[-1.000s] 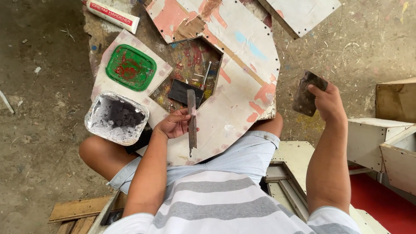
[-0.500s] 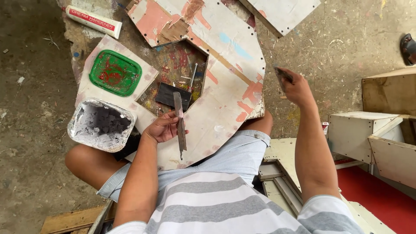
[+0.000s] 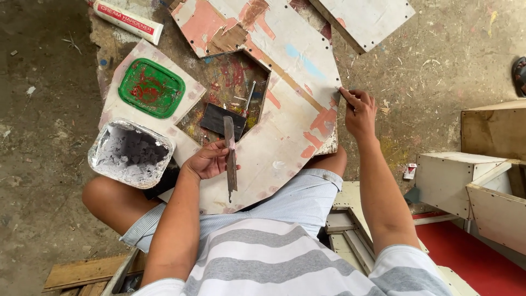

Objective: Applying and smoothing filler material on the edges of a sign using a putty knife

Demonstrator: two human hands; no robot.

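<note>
Flanking the panel (image 3: 285, 137): green lid (image 3: 151, 88), putty tub (image 3: 130, 153), tube (image 3: 127, 21).

Soft, even daylight, faint shadows, no glare; the picture is sharp, with slight wide-angle stretch at the edges.

Thin metal blade (image 3: 230, 159) upright across patchy white panel (image 3: 285, 126).

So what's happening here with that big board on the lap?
A person sits with a painted, patchy board across their knees. Their left hand holds a long flat metal blade over the board. Their right hand presses a small dark piece against the board's right edge. To the left sit a green lid smeared red, a foil-lined tub of grey putty and a white tube.
</note>
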